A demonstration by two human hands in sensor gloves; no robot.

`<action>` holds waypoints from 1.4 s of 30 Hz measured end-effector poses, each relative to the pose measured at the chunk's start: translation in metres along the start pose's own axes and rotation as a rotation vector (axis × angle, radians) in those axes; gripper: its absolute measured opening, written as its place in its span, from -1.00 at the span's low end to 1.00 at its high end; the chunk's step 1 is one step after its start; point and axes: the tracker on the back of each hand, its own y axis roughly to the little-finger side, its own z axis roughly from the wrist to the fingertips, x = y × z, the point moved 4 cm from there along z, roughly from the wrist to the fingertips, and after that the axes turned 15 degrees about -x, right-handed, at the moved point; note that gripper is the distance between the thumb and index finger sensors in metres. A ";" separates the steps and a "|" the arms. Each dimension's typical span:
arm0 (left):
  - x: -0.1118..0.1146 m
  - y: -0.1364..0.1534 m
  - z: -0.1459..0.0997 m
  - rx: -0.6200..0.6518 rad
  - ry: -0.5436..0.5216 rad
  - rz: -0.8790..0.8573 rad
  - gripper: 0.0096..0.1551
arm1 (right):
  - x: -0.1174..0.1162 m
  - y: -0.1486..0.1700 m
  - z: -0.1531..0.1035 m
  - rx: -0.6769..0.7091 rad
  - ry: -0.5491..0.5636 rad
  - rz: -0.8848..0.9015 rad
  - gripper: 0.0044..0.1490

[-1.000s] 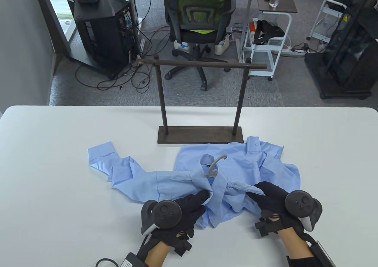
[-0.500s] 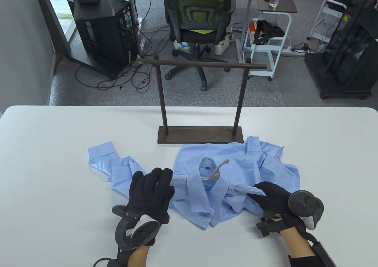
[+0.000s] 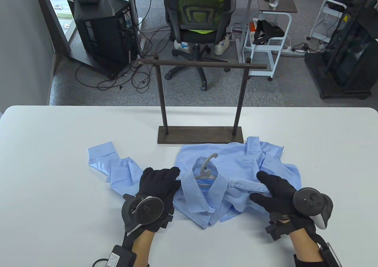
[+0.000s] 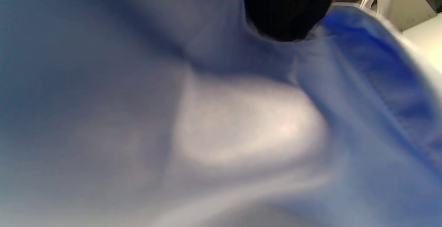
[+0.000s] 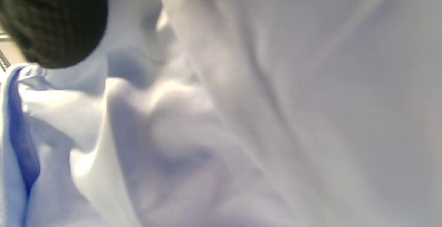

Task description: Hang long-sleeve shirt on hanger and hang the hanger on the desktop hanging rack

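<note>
A light blue long-sleeve shirt (image 3: pixel 245 163) lies crumpled on the white table (image 3: pixel 44 148), one sleeve (image 3: pixel 113 165) trailing left. A grey hanger (image 3: pixel 206 168) sits inside the collar, its hook pointing toward the rack. My left hand (image 3: pixel 161 179) lies flat on the shirt's left shoulder with straight fingers. My right hand (image 3: pixel 273 190) rests spread on the right shoulder, fabric showing between thumb and fingers. Both wrist views show only blurred blue cloth (image 4: pixel 241 134) and one dark fingertip (image 5: pixel 51 23) pressing it. The dark wooden rack (image 3: pixel 200 64) stands just behind the shirt.
The rack's base (image 3: pixel 200 135) touches the shirt's far edge. Beyond the table are an office chair (image 3: pixel 198 18), a black computer stand (image 3: pixel 100 27), a white cart (image 3: pixel 265 42) and cables on the floor. A cable and connector (image 3: pixel 115 258) trail from my left wrist.
My left hand let go of the collar, swung left and now lies on the left shoulder. The collar has spread flat around the hanger, whose hook shifted left. My right hand slid slightly right.
</note>
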 end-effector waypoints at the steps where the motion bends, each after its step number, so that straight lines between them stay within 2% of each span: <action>1: -0.003 0.000 0.005 -0.003 -0.009 -0.013 -0.41 | 0.011 0.000 -0.002 -0.012 0.038 -0.025 0.21; 5: -0.020 -0.001 0.036 -0.028 -0.034 0.000 -0.42 | 0.057 0.007 -0.009 -0.115 0.170 -0.043 0.22; 8: -0.031 0.001 0.064 -0.072 -0.036 -0.008 -0.42 | 0.076 0.019 -0.012 -0.223 0.208 -0.057 0.15; 11: -0.040 0.000 0.089 -0.133 -0.037 0.009 -0.43 | 0.080 0.026 -0.012 -0.269 0.223 -0.075 0.09; 13: -0.047 0.000 0.111 -0.196 -0.015 0.035 -0.43 | 0.080 0.026 -0.011 -0.256 0.240 -0.045 0.04; 18: -0.062 0.001 0.149 -0.334 0.054 0.082 -0.43 | 0.073 0.024 -0.009 -0.267 0.208 -0.098 0.01; 22: -0.069 0.001 0.172 -0.392 0.106 0.105 -0.43 | 0.067 0.024 -0.007 -0.277 0.184 -0.130 0.02; 25: -0.070 -0.001 0.189 -0.393 0.099 0.127 -0.43 | 0.061 0.024 -0.005 -0.280 0.168 -0.164 0.03; 27: -0.066 -0.004 0.202 -0.372 0.091 0.121 -0.43 | 0.057 0.023 -0.004 -0.279 0.161 -0.185 0.03; 33: -0.046 -0.005 0.230 -0.412 0.127 0.134 -0.43 | 0.043 0.020 -0.001 -0.271 0.128 -0.247 0.04; 42: -0.018 0.013 0.245 -0.470 0.165 0.155 -0.43 | 0.034 0.018 0.001 -0.268 0.102 -0.285 0.03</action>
